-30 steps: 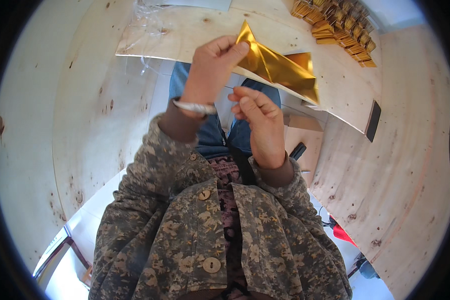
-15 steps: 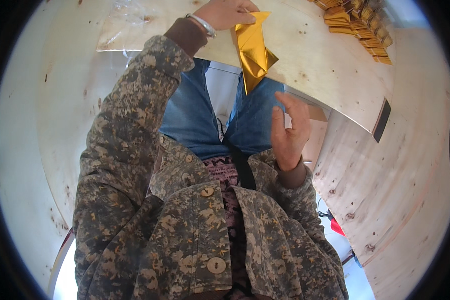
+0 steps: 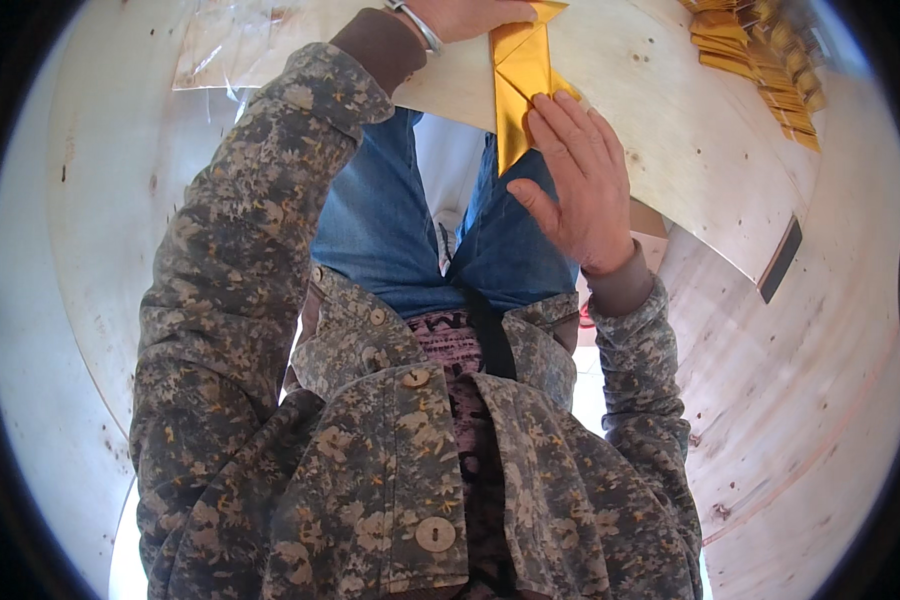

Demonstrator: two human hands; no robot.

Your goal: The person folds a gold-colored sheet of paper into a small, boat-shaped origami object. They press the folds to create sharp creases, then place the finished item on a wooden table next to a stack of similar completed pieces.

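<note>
A folded piece of shiny gold foil paper (image 3: 518, 85) lies along the table's near edge, its lower point jutting out over my lap. At the top of the view my left hand (image 3: 470, 16), with a silver bangle at the wrist, pinches the paper's far end; some of its fingers are cut off by the picture's edge. My right hand (image 3: 583, 180) is open, fingers stretched, with the fingertips resting on the paper's right side near its middle. That hand's thumb stands apart from the paper.
The pale wooden table (image 3: 670, 140) has a dark strip (image 3: 781, 260) at its near right corner. Several folded gold foil pieces (image 3: 760, 70) are stacked in a row at the far right. Clear plastic film (image 3: 245, 45) lies at the far left.
My right hand has moved up and its fingers have straightened onto the paper. The paper's right flap now lies flatter under them. My left hand still holds the far end.
</note>
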